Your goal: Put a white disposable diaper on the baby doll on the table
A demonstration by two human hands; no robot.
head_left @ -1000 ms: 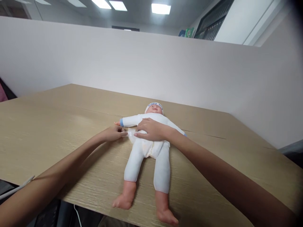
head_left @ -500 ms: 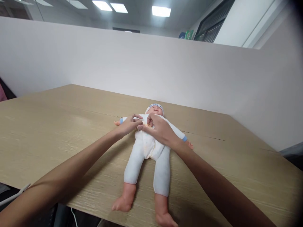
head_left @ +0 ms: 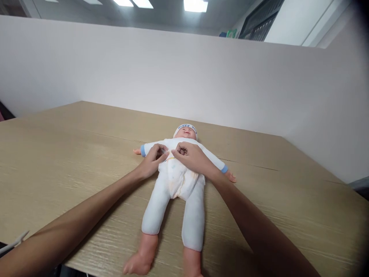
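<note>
A baby doll in a white suit with blue cuffs and a lettered white cap lies on its back, feet towards me. Round its hips sits a white diaper with a yellow line down the front. My left hand is at the left end of the diaper's waist edge, thumb and fingers pinched on it. On the other side of the same edge, my right hand has its fingers curled and its thumb pressed to the diaper's top. The fingertips of both hands partly cover the waistband.
The wooden table extends around the doll, with a thin seam across it. A pale partition wall rises behind the table. A white cable shows at the near left edge.
My hands have drawn slightly apart, and more of the diaper's front and waist edge shows between them. The doll appears slightly lower and further left as the view shifts.
</note>
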